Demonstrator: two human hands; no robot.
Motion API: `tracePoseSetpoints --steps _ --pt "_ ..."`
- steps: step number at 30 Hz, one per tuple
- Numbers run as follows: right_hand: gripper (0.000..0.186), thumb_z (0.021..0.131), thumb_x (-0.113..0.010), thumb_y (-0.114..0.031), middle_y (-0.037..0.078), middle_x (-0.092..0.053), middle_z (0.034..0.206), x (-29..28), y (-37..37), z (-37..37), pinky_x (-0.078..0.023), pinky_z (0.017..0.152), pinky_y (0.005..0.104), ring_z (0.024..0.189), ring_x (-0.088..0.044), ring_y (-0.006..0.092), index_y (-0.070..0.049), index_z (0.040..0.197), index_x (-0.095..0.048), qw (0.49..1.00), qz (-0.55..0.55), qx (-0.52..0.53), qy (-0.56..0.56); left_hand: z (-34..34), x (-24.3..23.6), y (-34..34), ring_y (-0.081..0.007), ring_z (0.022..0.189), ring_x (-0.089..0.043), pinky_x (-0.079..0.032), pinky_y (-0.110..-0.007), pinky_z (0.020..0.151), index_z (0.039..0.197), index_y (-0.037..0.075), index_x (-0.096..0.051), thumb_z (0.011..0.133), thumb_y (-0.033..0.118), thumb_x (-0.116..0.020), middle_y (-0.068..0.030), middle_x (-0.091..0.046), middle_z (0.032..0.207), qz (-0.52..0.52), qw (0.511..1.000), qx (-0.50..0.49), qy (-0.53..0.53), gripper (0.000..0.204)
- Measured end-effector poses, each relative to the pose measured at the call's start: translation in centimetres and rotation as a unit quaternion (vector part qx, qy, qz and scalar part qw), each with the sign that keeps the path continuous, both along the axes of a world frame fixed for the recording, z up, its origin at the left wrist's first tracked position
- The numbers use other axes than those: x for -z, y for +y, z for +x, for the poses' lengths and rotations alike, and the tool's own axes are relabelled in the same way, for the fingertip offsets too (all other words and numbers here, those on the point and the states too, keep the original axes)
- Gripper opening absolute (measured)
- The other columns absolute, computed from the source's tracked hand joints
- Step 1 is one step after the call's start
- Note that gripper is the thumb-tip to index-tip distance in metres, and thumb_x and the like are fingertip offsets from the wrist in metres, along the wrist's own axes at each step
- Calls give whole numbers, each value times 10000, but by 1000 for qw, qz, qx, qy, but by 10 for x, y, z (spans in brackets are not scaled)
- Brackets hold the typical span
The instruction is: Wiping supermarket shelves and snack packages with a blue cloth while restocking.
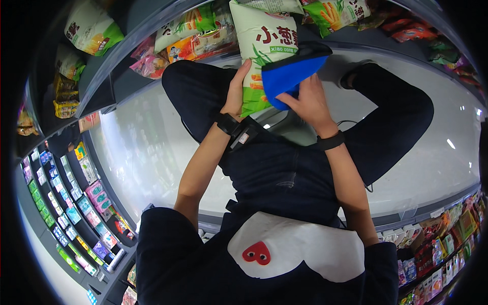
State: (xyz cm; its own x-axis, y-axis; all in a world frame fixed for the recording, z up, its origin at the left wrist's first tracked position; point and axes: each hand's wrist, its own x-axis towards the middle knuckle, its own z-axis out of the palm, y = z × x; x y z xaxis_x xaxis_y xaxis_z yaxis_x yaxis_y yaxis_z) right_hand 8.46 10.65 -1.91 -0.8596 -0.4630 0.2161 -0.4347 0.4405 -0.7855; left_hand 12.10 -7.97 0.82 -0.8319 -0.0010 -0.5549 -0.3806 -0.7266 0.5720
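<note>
My left hand [235, 91] grips the left side of an upright white-and-green snack bag [258, 48] at the front edge of the upper shelf. My right hand [309, 99] holds a blue cloth with a dark border [291, 73] against the right part of that bag, hiding some of it; the tips of some of its fingers are behind the cloth. Both wrists wear black bands, and a dark device with a small label [243, 136] sits by my left wrist.
Grey shelves [96, 25] of snack bags arc across the top. Stocked racks stand at lower left [68, 213] and lower right [437, 254]. My bent legs [391, 127] spread over the white floor [132, 152], with a grey-green seat [284, 132] beneath me. A dark-clothed person [66, 137] is at far left.
</note>
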Motion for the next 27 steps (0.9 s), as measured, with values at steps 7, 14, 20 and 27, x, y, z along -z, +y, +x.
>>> tracePoseSetpoints --steps 7,14,20,27 --pt "892 653 -757 -530 293 -402 1262 1 -12 18 -310 959 562 1121 -373 515 50 1258 -452 993 55 -36 98 0 3 1 -210 1066 -571 -473 -314 900 1388 66 -320 897 310 -627 -111 -538 1237 -49 999 -10 -1 629" --pt "826 665 -793 -439 243 -415 1290 4 -13 7 -281 1016 513 1200 -325 473 0 1282 -462 994 -109 11 -7 2 11 14 -161 1220 -456 -417 -301 975 1485 120 -206 822 32 -676 -72 -443 1384 -298 948 46 97 817" --pt "508 899 -637 -268 113 -543 1197 4 11 -11 -429 930 311 1071 -532 183 -8 1294 -453 887 -328 128 -297 -3 13 3 -181 1283 -375 -335 -330 1039 1505 183 -173 880 124 -636 -73 -344 1431 -211 963 101 132 780" --pt "847 860 -386 -714 102 -515 1305 -20 23 -25 -437 966 320 1156 -527 199 -57 1394 -397 639 -507 94 -571 15 19 15 -215 1311 -372 -324 -355 1064 1472 85 -174 914 233 -615 -119 -360 1439 -138 983 73 95 726"
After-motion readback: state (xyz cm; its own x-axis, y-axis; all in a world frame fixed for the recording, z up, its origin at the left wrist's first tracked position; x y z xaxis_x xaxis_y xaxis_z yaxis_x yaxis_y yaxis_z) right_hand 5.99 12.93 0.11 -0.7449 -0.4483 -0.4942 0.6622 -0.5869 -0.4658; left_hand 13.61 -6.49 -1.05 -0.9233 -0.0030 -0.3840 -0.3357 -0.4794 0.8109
